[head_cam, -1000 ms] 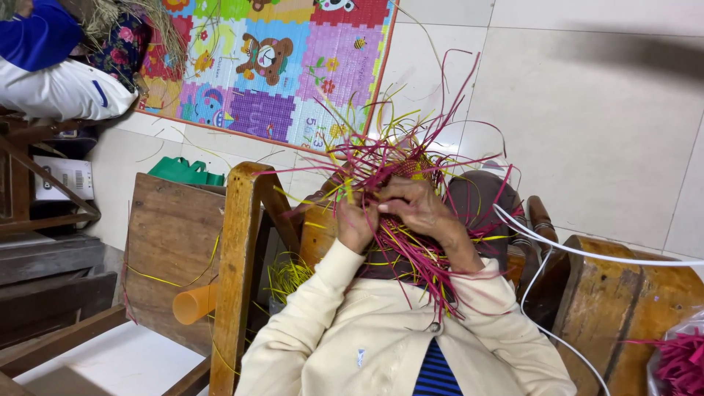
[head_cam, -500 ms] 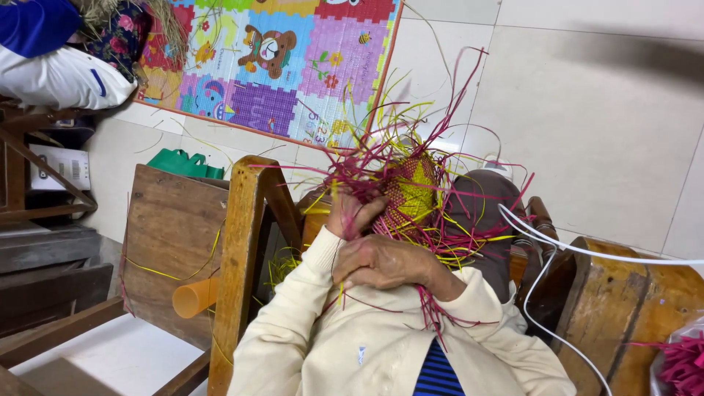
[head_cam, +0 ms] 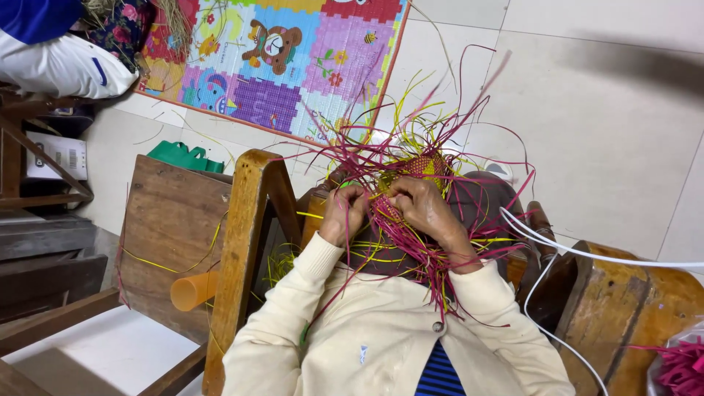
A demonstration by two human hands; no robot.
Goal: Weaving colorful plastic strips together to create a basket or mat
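Note:
A small woven piece of magenta and yellow strips rests over my lap, with many loose strip ends fanning out from it. My left hand pinches strips at its left side. My right hand grips the weave and strips at its lower edge. Both hands are close together, fingers closed on the material. Cream cardigan sleeves cover both arms.
A wooden chair stands to my left with an orange cup on its side. A wooden stool is at the right, with a white cable across it. A colourful foam mat lies on the tiled floor. Another person's sleeve shows at top left.
My right hand was low against my left forearm half a second ago; it has come back up onto the weave. The woven piece has tilted flatter, its yellow face less visible.

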